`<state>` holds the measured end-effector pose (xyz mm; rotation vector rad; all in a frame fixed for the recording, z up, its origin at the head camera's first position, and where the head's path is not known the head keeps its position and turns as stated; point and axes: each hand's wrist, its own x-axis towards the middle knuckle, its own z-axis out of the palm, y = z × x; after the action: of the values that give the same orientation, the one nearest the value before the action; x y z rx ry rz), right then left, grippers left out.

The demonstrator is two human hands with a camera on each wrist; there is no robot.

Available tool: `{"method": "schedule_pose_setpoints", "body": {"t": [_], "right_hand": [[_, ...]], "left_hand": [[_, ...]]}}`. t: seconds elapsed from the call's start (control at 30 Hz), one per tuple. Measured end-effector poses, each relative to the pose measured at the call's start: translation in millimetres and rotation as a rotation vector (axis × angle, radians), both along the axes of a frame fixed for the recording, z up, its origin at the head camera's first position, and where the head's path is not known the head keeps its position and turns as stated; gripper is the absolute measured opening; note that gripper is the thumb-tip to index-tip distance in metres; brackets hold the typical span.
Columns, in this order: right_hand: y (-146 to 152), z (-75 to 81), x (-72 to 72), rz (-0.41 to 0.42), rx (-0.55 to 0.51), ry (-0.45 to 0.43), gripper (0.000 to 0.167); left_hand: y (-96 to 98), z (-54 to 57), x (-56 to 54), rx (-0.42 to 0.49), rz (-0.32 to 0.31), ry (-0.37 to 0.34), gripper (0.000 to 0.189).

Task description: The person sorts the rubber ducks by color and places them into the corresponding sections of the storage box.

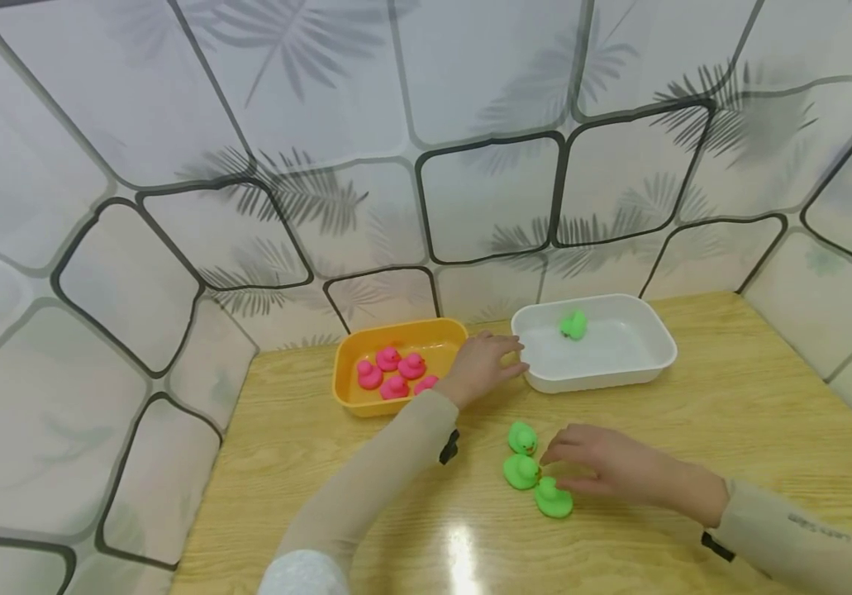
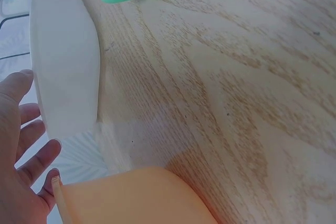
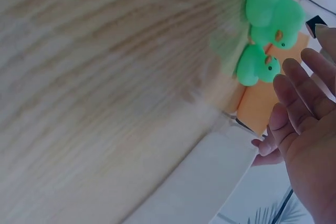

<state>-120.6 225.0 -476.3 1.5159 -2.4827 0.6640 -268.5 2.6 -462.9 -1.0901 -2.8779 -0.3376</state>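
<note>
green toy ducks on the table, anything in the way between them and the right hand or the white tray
Nothing visible stands between the right hand and the three green toy ducks. Between the ducks and the white tray, only its near wall rises; the left hand is at the tray's left end, to the side.

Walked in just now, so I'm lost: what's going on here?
A person's right hand is close to three green toy ducks on the table, gripping none. Their left hand is at the end of the white tray nearest the orange tray. One green duck is in the white tray; at least five pink ducks are in the orange one.
</note>
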Motion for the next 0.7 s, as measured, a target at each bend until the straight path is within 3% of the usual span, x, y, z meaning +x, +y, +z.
{"method": "schedule_pose_setpoints", "body": {"t": [0.7], "right_hand": [[-7.0,-14.3,9.4,0.025,0.011,0.003,0.024]], "left_hand": [[-0.2,0.7,0.2,-0.007,-0.012,0.002,0.043]]}}
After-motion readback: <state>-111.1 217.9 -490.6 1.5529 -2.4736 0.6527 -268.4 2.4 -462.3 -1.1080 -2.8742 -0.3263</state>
